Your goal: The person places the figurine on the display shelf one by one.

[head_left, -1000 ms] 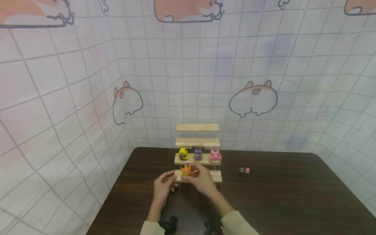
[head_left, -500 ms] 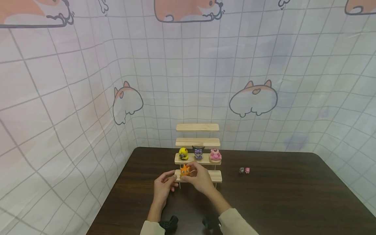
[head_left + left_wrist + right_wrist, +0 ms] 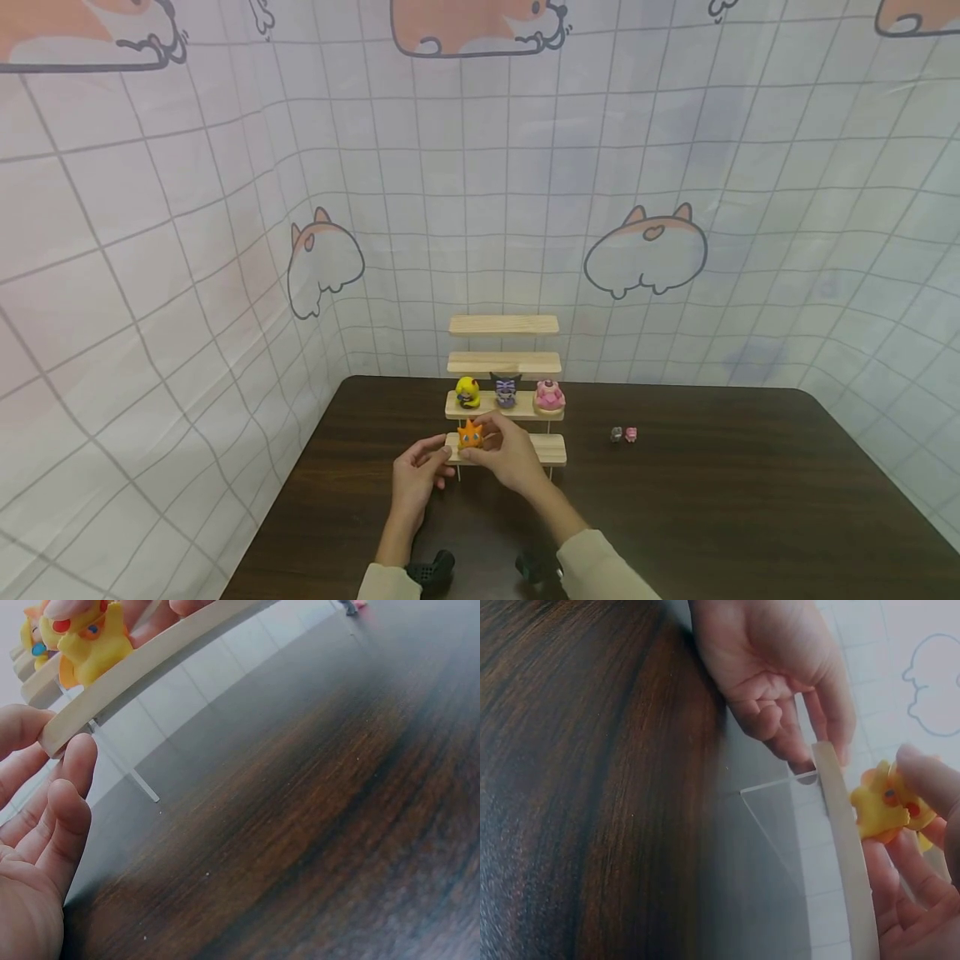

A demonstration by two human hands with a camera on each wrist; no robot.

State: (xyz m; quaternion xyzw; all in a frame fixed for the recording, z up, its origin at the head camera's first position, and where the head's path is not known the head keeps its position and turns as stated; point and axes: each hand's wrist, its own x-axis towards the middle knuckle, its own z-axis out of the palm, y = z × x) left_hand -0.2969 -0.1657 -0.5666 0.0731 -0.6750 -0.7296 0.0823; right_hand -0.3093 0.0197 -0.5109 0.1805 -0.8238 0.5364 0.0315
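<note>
My right hand (image 3: 516,457) pinches a small figurine (image 3: 470,435) with a spiky orange hood, holding it at the left part of the lowest shelf of a stepped wooden display stand (image 3: 549,450). In both wrist views its yellow body (image 3: 101,656) stands upright, its base at the board's top. My left hand (image 3: 412,479) grips that board's left end, fingers above and below the edge. On the shelf behind stand a yellow figurine (image 3: 468,392), a purple one with black ears (image 3: 506,392) and a pink one (image 3: 550,397).
Two tiny figurines, one grey (image 3: 617,435) and one pink (image 3: 632,435), stand on the dark wooden table (image 3: 712,500) to the right. The stand's two upper shelves (image 3: 504,325) rise at the back. A printed curtain (image 3: 510,183) surrounds the table.
My right hand has shifted slightly left along the lowest shelf with the orange-hooded figurine. The left hand stays at the shelf's end.
</note>
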